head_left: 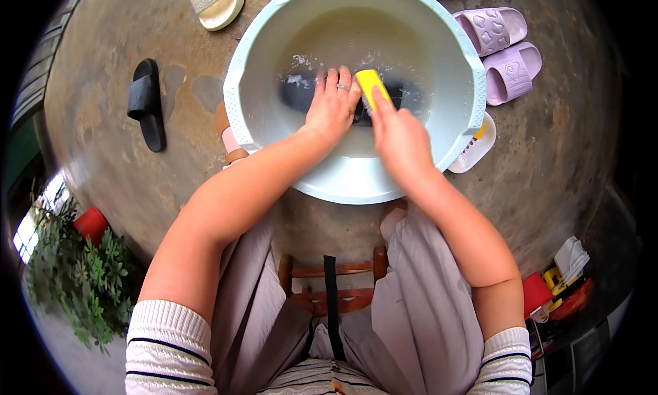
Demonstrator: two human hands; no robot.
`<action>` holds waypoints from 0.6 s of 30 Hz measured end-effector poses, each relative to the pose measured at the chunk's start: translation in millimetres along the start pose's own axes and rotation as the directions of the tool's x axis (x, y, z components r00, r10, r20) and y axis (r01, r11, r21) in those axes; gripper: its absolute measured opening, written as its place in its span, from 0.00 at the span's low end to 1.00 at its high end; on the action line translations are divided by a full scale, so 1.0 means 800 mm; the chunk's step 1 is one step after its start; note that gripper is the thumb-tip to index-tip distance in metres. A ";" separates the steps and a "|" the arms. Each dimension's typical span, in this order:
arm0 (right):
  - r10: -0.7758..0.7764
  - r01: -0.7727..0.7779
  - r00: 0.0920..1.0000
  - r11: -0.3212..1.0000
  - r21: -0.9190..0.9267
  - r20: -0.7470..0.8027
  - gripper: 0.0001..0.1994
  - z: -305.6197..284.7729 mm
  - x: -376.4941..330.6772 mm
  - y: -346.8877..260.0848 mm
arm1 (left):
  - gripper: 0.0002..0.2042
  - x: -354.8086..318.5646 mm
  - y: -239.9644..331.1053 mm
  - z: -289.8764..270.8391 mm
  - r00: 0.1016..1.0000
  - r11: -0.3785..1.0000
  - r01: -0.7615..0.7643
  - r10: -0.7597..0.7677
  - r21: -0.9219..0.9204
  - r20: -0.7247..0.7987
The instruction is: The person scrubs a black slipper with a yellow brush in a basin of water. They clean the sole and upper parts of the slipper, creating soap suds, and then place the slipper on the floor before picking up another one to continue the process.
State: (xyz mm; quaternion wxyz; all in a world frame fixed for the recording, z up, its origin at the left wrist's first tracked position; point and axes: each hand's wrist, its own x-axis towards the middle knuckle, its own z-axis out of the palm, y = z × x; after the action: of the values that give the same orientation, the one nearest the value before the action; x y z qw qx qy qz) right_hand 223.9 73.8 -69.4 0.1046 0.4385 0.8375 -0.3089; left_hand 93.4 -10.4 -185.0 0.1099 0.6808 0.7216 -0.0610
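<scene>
A pale blue plastic basin [236, 86] holds cloudy water with bits of foam. Lying across the basin in the water is a dark slide slipper [296, 97], blurred and partly covered by my hands. My left hand [332, 105], with a ring on one finger, holds the slipper down near its middle; its thumb side is hard to see. My right hand [403, 140] is closed around a yellow scrub brush [371, 83]. The brush's pale bristles face the slipper, close beside my left fingers.
A matching black slide [144, 103] lies on the concrete floor at left. Lilac slides [510, 73] and a white one [476, 148] sit right of the basin; a cream slide [216, 3] lies beyond. A wooden stool [332, 301] is beneath me. A leafy plant [89, 278] stands at lower left.
</scene>
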 end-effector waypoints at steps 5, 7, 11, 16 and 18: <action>0.084 -0.081 0.990 0.996 0.037 -0.113 0.20 0.002 0.030 0.079 | 0.41 0.008 -0.006 -0.054 0.995 0.908 0.100 -0.092 -0.407 0.037; 0.081 -0.063 0.989 0.989 0.136 -0.126 0.20 -0.005 0.022 0.081 | 0.49 0.006 -0.013 -0.080 0.973 0.800 0.229 -0.209 -0.554 0.101; 0.123 -0.081 0.982 0.960 0.266 -0.143 0.21 -0.009 -0.010 0.069 | 0.37 -0.002 -0.019 -0.095 0.900 0.443 0.433 -0.168 -0.785 0.402; 0.067 -0.035 0.991 0.967 0.254 -0.117 0.22 -0.009 -0.030 0.052 | 0.22 0.003 0.003 -0.090 0.865 0.110 0.471 -0.254 -0.875 0.433; 0.064 -0.018 0.987 0.956 0.294 -0.148 0.23 -0.023 -0.035 0.043 | 0.22 0.006 -0.006 -0.104 0.873 0.179 0.472 -0.236 -0.863 0.428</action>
State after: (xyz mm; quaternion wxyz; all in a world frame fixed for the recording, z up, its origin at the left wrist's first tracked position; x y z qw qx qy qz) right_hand 270.0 80.5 -57.2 -0.0205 0.4890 0.7792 -0.3915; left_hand 82.0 13.5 -105.9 0.5471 0.2793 0.7333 0.2916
